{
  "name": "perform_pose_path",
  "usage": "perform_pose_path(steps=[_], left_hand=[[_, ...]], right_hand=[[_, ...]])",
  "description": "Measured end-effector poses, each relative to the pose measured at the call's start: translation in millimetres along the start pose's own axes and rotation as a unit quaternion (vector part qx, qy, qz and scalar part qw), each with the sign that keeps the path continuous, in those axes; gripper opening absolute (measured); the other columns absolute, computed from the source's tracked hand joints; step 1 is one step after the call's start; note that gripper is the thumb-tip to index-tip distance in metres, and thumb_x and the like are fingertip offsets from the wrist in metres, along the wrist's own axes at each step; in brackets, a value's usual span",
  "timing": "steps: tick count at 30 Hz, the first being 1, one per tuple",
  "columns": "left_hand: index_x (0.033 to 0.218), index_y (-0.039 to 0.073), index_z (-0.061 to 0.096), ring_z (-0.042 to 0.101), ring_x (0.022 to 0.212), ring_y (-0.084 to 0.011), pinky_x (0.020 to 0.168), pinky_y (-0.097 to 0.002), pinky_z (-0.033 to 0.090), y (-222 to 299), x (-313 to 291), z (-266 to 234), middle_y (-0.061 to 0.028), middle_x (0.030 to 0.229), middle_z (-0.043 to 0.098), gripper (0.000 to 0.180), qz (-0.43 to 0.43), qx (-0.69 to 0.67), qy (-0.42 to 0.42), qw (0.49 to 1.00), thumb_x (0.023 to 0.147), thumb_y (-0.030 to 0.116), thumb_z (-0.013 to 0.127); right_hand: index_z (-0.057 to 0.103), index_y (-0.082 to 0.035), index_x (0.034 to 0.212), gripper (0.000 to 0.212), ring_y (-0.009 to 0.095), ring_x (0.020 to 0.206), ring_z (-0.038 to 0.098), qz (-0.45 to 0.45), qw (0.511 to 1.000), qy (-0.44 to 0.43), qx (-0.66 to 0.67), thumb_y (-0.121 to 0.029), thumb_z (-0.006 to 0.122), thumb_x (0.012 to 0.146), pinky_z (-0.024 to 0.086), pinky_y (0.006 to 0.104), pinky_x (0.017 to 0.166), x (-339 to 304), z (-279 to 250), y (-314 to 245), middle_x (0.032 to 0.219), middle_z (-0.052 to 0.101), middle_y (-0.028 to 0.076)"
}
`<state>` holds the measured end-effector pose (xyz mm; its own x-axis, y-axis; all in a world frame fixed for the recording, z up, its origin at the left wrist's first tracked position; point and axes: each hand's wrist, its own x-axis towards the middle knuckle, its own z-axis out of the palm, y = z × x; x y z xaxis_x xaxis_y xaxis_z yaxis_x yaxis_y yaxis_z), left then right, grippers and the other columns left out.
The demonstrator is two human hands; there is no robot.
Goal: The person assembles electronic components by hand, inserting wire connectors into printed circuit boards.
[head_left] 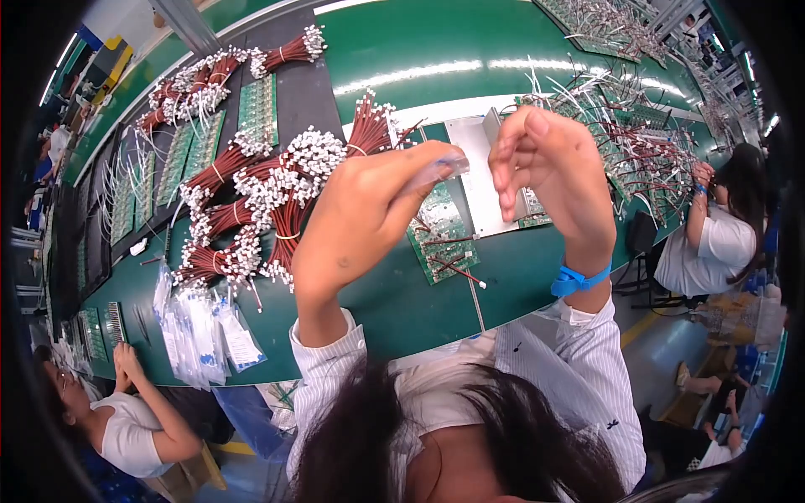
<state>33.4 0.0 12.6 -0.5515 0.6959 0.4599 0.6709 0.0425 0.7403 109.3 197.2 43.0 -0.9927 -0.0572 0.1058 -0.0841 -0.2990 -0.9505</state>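
Note:
My left hand (356,210) is raised over the bench, thumb and fingers pinched on a small piece of clear plastic (444,170) with a bluish tint. Its exact kind is too unclear to name. Facing it, my right hand (558,163) hangs in the air with fingers apart and curved, holding nothing; a blue wrist strap (581,280) circles that wrist. Between and below the hands lies a green circuit board (442,220) with short dark red wires on its near end. A white plate (476,172) lies beside the board, partly behind my right fingers.
Bundles of dark red wires with white connectors (314,155) crowd the left. Clear bags (197,335) lie at the near left edge. Wired boards (646,159) fill the right. Co-workers sit at left (134,427) and right (708,243). The green bench (377,314) runs across.

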Motion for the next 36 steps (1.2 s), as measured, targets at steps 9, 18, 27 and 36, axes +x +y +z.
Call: perform_pose_path(steps=[9,18,27,36], left_hand=[[0.103,0.005,0.065,0.064,0.076,-0.0334,0.066,-0.0374,0.051,6,2,-2,-0.0161,0.09,0.067,0.018,-0.009,0.062,-0.017,0.998,0.088,0.01,0.057],[0.103,0.004,0.065,0.064,0.074,-0.0338,0.064,-0.0372,0.05,4,5,-1,-0.0174,0.086,0.066,0.018,-0.016,0.059,-0.011,0.998,0.088,0.01,0.058],[0.102,0.004,0.064,0.064,0.072,-0.0338,0.063,-0.0377,0.049,0,5,0,-0.0177,0.085,0.065,0.017,-0.011,0.07,-0.001,0.998,0.088,0.01,0.057],[0.104,0.008,0.062,0.062,0.069,-0.0319,0.06,-0.0392,0.047,-4,4,4,-0.014,0.077,0.063,0.019,-0.017,0.129,0.013,0.991,0.086,0.011,0.058]], right_hand=[[0.061,0.004,0.086,0.017,0.012,0.056,0.061,0.06,0.996,-0.045,-0.043,-0.012,0.062,0.089,0.053,0.025,0.051,-8,-6,-1,0.07,0.062,0.008],[0.062,0.006,0.093,0.015,0.016,0.066,0.066,0.075,0.995,-0.063,-0.014,-0.008,0.062,0.088,0.057,0.0272,0.059,-11,-7,2,0.078,0.066,0.011],[0.062,0.007,0.095,0.015,0.017,0.073,0.067,0.079,0.995,-0.056,-0.02,-0.007,0.062,0.088,0.058,0.0276,0.062,-8,-4,8,0.082,0.066,0.012],[0.061,0.008,0.095,0.012,0.016,0.079,0.064,-0.047,0.989,0.034,-0.136,-0.001,0.062,0.086,0.058,0.0279,0.064,-6,-5,19,0.09,0.063,0.012]])
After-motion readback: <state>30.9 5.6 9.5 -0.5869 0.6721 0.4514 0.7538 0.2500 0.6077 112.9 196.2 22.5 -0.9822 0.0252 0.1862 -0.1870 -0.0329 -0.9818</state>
